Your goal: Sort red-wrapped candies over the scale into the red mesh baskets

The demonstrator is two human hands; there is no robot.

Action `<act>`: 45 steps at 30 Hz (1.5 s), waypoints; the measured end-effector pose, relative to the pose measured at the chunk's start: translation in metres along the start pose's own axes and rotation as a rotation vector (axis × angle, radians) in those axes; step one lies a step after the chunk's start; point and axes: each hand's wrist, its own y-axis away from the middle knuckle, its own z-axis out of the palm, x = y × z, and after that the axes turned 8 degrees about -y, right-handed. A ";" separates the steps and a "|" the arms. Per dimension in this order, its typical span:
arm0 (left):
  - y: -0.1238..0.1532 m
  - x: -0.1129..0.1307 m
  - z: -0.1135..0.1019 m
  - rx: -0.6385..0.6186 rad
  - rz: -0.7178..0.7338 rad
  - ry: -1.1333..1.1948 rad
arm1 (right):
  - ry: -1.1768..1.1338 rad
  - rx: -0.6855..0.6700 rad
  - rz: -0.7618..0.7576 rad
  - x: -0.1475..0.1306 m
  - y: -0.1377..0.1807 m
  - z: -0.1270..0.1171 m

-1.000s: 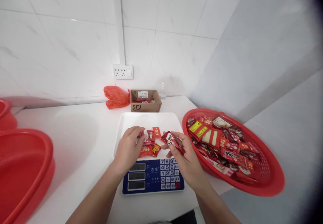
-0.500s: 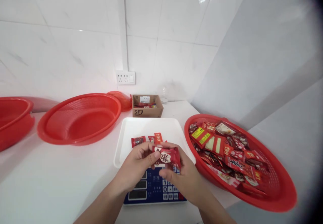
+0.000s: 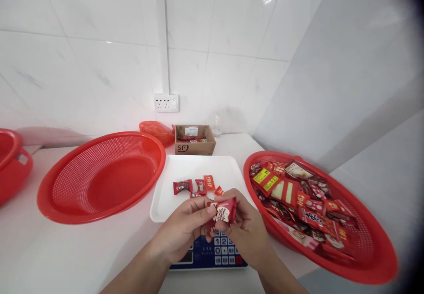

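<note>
Both my hands meet over the blue keypad of a scale [image 3: 218, 252]. My left hand [image 3: 183, 230] and my right hand [image 3: 247, 230] pinch a small red snack packet [image 3: 222, 212] with a white round label between their fingers. Behind them, on the scale's white tray [image 3: 165, 196], lie several small red packets [image 3: 195, 185]. To the right stands a red basket [image 3: 364, 258] full of red snack packets [image 3: 298, 196].
An empty red mesh basket [image 3: 99, 177] sits on the white counter to the left, and another red basin [image 3: 13, 163] at the far left edge. At the back stand a small cardboard box [image 3: 194, 139], a red plastic bag [image 3: 155, 130] and a wall socket [image 3: 166, 103].
Both hands have drawn back from the tray toward me and joined on the one packet. An empty red mesh basket now sits on the counter to the left.
</note>
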 end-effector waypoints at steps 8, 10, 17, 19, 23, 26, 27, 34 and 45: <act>0.000 0.001 0.002 0.076 0.099 -0.069 | 0.094 0.044 -0.049 0.005 0.003 -0.003; 0.001 0.004 0.000 0.134 0.185 -0.156 | 0.157 0.091 -0.108 0.005 0.005 -0.006; 0.009 0.012 -0.006 0.271 0.381 -0.645 | 0.373 0.183 -0.294 -0.008 0.004 -0.008; 0.012 0.014 -0.006 0.317 0.436 -0.769 | 0.423 0.191 -0.332 -0.012 0.002 -0.008; 0.015 0.018 -0.006 0.311 0.469 -0.846 | 0.473 0.195 -0.360 -0.015 0.003 -0.007; 0.016 0.019 -0.007 0.267 0.474 -0.852 | 0.473 0.182 -0.373 -0.017 0.005 -0.007; 0.017 0.019 -0.008 0.257 0.483 -0.857 | 0.471 0.177 -0.380 -0.017 0.006 -0.007; 0.018 0.021 -0.009 0.245 0.521 -0.825 | 0.511 0.155 -0.419 -0.019 0.008 -0.008; 0.015 0.007 0.001 0.003 0.333 -0.207 | 0.685 0.108 -0.681 -0.018 0.014 -0.005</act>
